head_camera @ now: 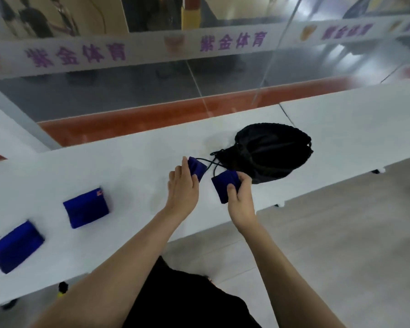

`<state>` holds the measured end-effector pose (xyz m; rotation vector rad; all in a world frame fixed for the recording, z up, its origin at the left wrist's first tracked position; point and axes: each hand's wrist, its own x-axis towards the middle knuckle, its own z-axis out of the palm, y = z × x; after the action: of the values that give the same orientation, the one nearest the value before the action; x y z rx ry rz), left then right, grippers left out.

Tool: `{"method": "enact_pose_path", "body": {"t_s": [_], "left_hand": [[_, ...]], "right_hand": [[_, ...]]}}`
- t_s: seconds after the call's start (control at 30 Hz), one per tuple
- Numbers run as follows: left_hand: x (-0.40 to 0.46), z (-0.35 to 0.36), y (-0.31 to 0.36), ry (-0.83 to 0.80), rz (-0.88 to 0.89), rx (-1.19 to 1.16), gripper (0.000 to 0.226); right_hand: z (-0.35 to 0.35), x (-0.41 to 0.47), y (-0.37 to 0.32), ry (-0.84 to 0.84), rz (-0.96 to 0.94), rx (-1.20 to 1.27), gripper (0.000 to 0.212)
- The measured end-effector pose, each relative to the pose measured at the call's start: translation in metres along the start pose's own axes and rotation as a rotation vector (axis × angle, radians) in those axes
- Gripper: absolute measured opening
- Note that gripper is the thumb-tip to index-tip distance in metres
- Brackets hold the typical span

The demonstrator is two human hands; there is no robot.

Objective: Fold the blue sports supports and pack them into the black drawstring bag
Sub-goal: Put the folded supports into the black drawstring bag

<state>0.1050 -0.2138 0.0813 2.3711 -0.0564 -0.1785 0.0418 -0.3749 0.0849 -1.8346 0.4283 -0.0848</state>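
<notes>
My left hand (184,185) grips one folded blue support (197,167) just left of the black drawstring bag (273,150), which lies on the white table (133,162) with its cords trailing toward my hands. My right hand (240,195) holds a second folded blue support (223,184) at the bag's near side. Two more folded blue supports rest on the table to the left, one (87,207) nearer the middle and one (14,247) by the left edge.
A glass partition with a white banner (152,48) runs along the far side of the table. The table's near edge (270,204) steps back on the right, with grey floor (341,245) below.
</notes>
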Motion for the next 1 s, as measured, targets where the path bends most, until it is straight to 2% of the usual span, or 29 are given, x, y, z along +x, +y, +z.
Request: {"method": "enact_pose_path", "body": {"t_s": [0.17, 0.33, 0.53, 0.8, 1.0], "left_hand": [[0.017, 0.042, 0.059, -0.078, 0.118, -0.037, 0.062], [0.057, 0.076, 0.095, -0.119, 0.168, -0.119, 0.057], [0.116, 0.112, 0.146, -0.164, 0.165, -0.174, 0.054], [0.175, 0.16, 0.166, -0.277, 0.043, -0.111, 0.036], [0.195, 0.191, 0.159, -0.327, -0.06, -0.01, 0.035]], "right_hand": [[-0.067, 0.023, 0.015, 0.15, -0.029, -0.001, 0.035], [-0.112, 0.066, 0.032, 0.241, -0.027, -0.088, 0.051], [-0.158, 0.135, 0.044, 0.272, -0.062, -0.229, 0.04], [-0.193, 0.208, 0.052, 0.197, -0.005, -0.391, 0.033], [-0.201, 0.245, 0.074, -0.014, -0.066, -0.597, 0.036]]}}
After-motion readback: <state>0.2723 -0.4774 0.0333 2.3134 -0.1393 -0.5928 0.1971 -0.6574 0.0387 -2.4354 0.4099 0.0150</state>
